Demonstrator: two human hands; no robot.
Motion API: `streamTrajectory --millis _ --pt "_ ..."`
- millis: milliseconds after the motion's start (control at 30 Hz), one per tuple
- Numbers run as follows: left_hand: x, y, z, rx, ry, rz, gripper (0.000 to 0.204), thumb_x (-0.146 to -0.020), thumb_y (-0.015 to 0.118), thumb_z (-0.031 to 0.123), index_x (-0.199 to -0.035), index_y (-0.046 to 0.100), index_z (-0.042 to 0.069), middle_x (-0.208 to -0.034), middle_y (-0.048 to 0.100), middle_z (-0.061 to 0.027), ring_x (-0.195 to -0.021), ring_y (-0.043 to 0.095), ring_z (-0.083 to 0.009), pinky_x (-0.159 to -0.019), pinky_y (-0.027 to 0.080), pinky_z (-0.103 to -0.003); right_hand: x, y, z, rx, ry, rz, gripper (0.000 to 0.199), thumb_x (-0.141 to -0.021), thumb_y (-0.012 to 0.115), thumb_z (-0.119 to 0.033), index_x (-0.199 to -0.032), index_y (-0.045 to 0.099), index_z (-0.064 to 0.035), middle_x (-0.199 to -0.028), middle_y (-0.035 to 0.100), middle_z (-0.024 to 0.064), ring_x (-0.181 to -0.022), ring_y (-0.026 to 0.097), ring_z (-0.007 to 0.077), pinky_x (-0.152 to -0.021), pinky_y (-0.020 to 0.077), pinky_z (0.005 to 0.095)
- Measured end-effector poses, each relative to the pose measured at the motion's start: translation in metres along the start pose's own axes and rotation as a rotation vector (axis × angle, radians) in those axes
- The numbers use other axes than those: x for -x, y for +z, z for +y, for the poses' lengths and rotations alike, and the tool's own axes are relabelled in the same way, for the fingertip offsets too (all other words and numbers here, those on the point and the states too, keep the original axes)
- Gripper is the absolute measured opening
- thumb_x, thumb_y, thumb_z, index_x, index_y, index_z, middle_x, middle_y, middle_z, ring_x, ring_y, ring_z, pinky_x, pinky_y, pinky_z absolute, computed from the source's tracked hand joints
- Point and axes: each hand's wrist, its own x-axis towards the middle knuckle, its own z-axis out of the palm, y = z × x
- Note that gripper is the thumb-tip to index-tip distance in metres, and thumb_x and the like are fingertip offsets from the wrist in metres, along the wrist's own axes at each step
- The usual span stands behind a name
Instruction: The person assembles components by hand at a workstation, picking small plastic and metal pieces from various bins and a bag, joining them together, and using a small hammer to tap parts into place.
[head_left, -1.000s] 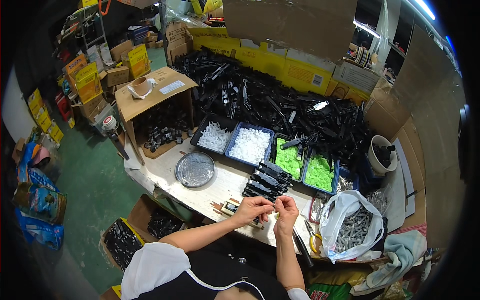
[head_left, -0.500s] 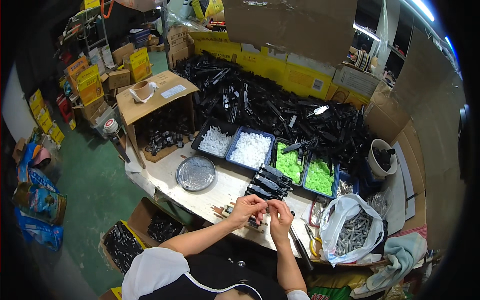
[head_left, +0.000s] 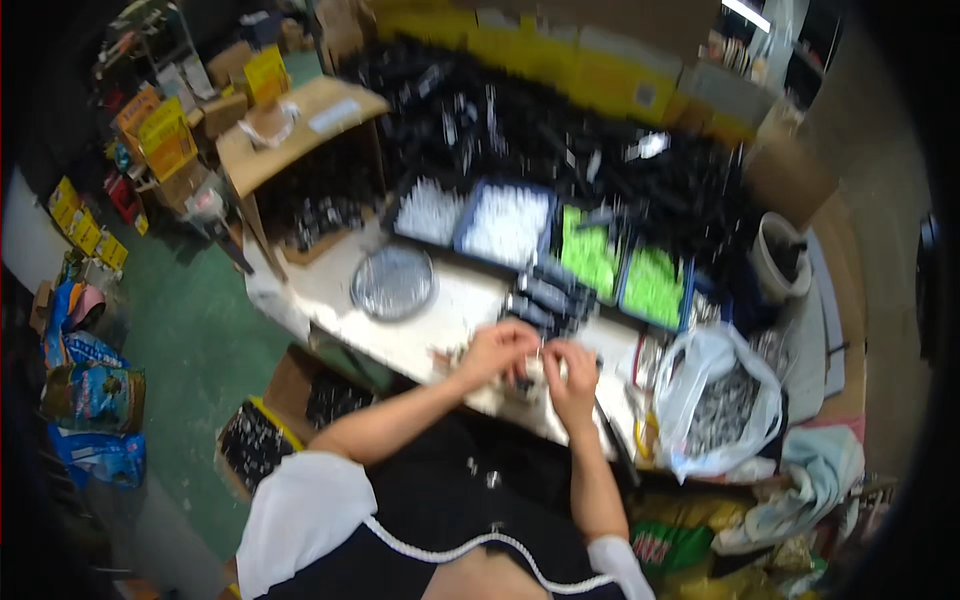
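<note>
Fingertips [head_left: 556, 351] of left hand [head_left: 498, 352] and right hand [head_left: 574, 386] stay together near the worktop's [head_left: 462, 285] front edge, seemingly pinching, contents untellable. View swung and blurred; handwork seems unbroken. Black parts [head_left: 545, 296] lie just beyond.

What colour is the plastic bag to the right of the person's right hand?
White, partly see-through; the plastic bag shows in the head view, slightly blurred.

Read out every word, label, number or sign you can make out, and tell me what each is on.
None reads clearly enough to quote; the picture is blurred.
Yellow cartons, left: print too blurred.
White label on the cardboard box: too blurred.
Yellow board, back: pale square mark, too blurred.
Green sack, lower right: pale lettering, too blurred to quote reliably.
</note>
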Motion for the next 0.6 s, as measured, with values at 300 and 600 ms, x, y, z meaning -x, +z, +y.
streamTrajectory --millis 300,600 --pt "0.002 -0.075 -0.005 -0.842 0.558 0.162 0.006 -0.069 0.066 0.01 -0.073 0.065 0.007 -0.075 0.059 -0.0035 -0.079 0.049 -0.0179 -0.07 0.039 -0.029 0.015 0.023 0.021 0.104 -0.025 -0.225 0.008 -0.069 0.062 -0.007 -0.073 0.056 -0.0102 -0.07 0.051 -0.0001 -0.071 0.047 0.0181 -0.063 0.0281 0.0321" --pt "0.008 -0.074 -0.04 -0.933 0.482 0.048 0.009 -0.065 0.068 0.012 -0.071 0.063 0.013 -0.085 0.056 0.0043 -0.088 0.046 -0.0165 -0.077 0.03 -0.033 0.023 0.051 0.012 0.176 -0.119 -0.289 0.008 -0.069 0.063 -0.009 -0.072 0.055 -0.0099 -0.071 0.049 0.001 -0.074 0.046 0.0184 -0.065 0.0275 0.0341"
